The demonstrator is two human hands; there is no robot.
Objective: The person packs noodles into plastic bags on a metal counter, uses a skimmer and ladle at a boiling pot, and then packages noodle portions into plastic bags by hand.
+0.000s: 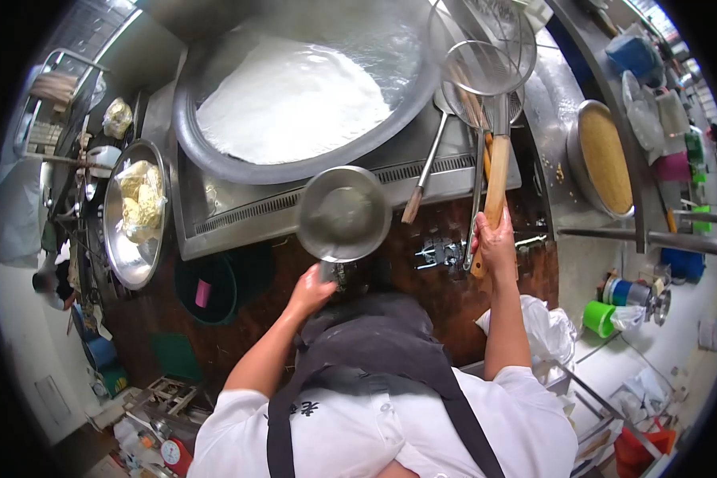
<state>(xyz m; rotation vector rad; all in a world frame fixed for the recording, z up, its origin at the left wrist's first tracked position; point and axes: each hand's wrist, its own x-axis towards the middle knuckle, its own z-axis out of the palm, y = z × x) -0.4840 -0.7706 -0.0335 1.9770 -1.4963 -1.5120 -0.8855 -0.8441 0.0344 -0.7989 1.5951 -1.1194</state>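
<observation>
My left hand (312, 291) is closed round the short handle of a round metal ladle (344, 213), held level in front of the wok's near rim. On the right, my right hand (495, 239) grips the wooden handle of a wire strainer (498, 171), whose mesh reaches up past the wok's right side. Beside it are other long metal and wooden handles; whether my fingers touch them I cannot tell. White foam (295, 99) covers much of the liquid in the large wok (255, 171). A brush-ended tool (429, 167) leans on the stove edge.
To the left stands a metal bowl (163, 231) with yellowish, plastic-wrapped contents. A dark bin (225, 307) is below it. At the right are a pan of yellow-brown material (605, 159), a green bucket (598, 319) and white bags (546, 331). Another person (56, 291) is at the far left.
</observation>
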